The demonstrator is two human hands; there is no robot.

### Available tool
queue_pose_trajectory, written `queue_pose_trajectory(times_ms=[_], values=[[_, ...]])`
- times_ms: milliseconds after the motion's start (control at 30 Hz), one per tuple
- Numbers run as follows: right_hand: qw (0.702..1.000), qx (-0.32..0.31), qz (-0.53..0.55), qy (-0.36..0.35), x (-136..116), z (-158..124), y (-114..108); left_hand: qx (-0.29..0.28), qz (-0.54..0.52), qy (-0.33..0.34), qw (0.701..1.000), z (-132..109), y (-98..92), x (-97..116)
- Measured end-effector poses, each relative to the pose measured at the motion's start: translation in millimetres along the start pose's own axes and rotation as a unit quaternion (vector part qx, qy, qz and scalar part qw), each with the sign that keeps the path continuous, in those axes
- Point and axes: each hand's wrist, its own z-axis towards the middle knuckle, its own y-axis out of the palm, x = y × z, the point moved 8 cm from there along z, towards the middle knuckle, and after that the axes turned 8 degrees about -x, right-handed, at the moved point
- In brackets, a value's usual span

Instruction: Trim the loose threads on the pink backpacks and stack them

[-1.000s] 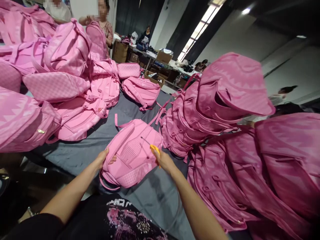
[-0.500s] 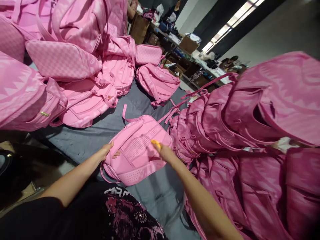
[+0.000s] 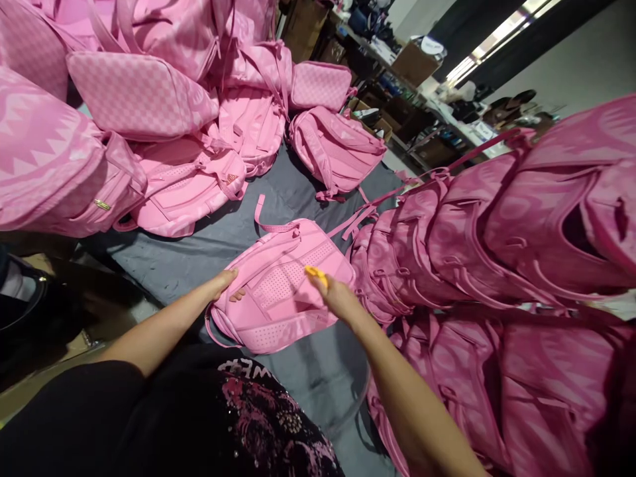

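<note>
A pink backpack point(image 3: 283, 281) lies on the dark cloth in front of me, its back panel with dotted mesh facing up. My left hand point(image 3: 226, 286) grips its left shoulder strap near the lower left edge, with fingertips showing under the strap. Above the right part of the panel is my right hand point(image 3: 332, 295), closed around a small yellow tool point(image 3: 317, 275); its exact kind does not show. A loose strap end point(image 3: 259, 209) curls up beyond the backpack's top left side.
Pink backpacks point(image 3: 183, 192) are piled at the left and back. On the right, pink backpacks point(image 3: 462, 225) stand packed in two rows. One more backpack point(image 3: 338, 152) lies beyond on the dark cloth point(image 3: 173, 271). Cluttered tables with a cardboard box point(image 3: 417, 59) stand farther back.
My view has shifted, so the piles sit differently in the picture. Both hands stay at the same places on the backpack, the yellow tool still in my right hand.
</note>
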Motion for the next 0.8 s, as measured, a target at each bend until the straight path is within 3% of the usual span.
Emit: queue_pose_trajectory(times_ms=[33,100,133,200,267,333,400,500,567,633,700,733,800], values=[[1.000,0.021,-0.010,0.021,4.5,-3.0,-5.0,0.004,0.026,0.006,1.000,-3.9,4.7,-0.4],[1.000,-0.002,-0.011,-0.018,4.0,-9.9,-3.9,0.019,0.145,0.082,0.986,-16.8,18.0,9.5],[0.998,-0.033,-0.003,-0.057,2.7,-14.2,-0.1,0.033,0.231,0.141,0.962,-26.1,27.9,17.6],[0.993,-0.066,0.010,-0.094,9.2,-22.7,3.4,0.077,0.407,0.231,0.880,-45.4,50.9,28.2],[0.999,-0.020,-0.006,-0.029,32.7,-27.5,-3.0,0.134,0.514,0.245,0.811,-54.8,66.0,28.5],[0.997,0.043,-0.027,0.050,53.7,-34.6,-6.5,0.170,0.565,0.228,0.774,-52.8,73.5,26.5],[0.999,0.028,-0.017,0.028,53.5,-39.3,8.3,0.176,0.590,0.212,0.759,-43.6,77.3,25.5],[0.994,-0.074,0.013,-0.085,40.6,-39.7,37.8,0.166,0.590,0.204,0.764,-33.4,78.1,26.3],[0.999,-0.044,0.006,-0.031,62.1,-31.8,28.5,0.163,0.572,0.215,0.774,-39.0,80.1,27.0],[0.995,0.053,-0.009,0.086,100.5,-27.9,1.5,0.174,0.546,0.254,0.779,-58.4,87.7,26.9],[0.985,0.086,-0.012,0.149,127.6,-31.6,-10.9,0.151,0.533,0.328,0.766,-85.7,109.3,21.5],[0.989,0.048,0.000,0.143,132.4,-33.4,-4.9,0.112,0.537,0.369,0.750,-98.7,126.3,14.8],[0.992,-0.092,0.049,0.067,123.2,-41.1,23.7,-0.001,0.570,0.418,0.707,-116.3,164.4,-8.5]])
